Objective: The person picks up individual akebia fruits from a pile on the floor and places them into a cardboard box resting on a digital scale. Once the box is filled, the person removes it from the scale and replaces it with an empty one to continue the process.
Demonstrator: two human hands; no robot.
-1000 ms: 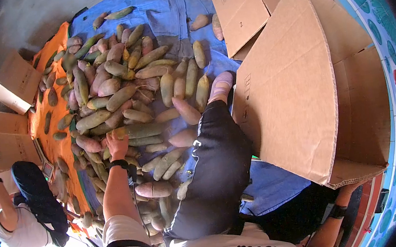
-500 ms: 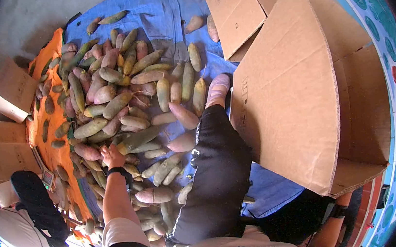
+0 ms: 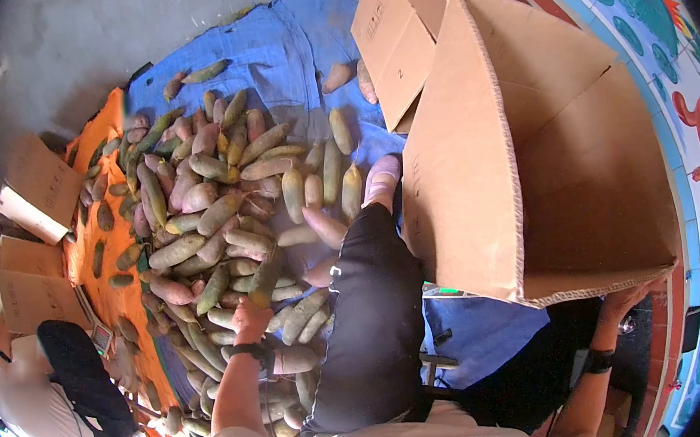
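Observation:
My left hand (image 3: 251, 319) is closed round the lower end of a long green radish (image 3: 267, 278), raised at an angle over the pile. Around it lie many green and pinkish radishes (image 3: 216, 215) on a blue tarp (image 3: 258, 52). At the right, my right hand (image 3: 624, 301) is at the lower edge of a large open cardboard box (image 3: 459, 171), its fingers partly hidden by the box. The inside of the box faces right and shows only bare cardboard.
A smaller box (image 3: 399, 40) stands behind the large one. An orange sheet (image 3: 122, 305) with more radishes lies at the left, beside two boxes (image 3: 40, 189) and another person in a dark cap (image 3: 85, 391). A tiled wall (image 3: 691, 180) curves along the right.
My left hand has moved right and down and now holds the green radish more upright. My right hand has come into view at the large box, whose opening shows more.

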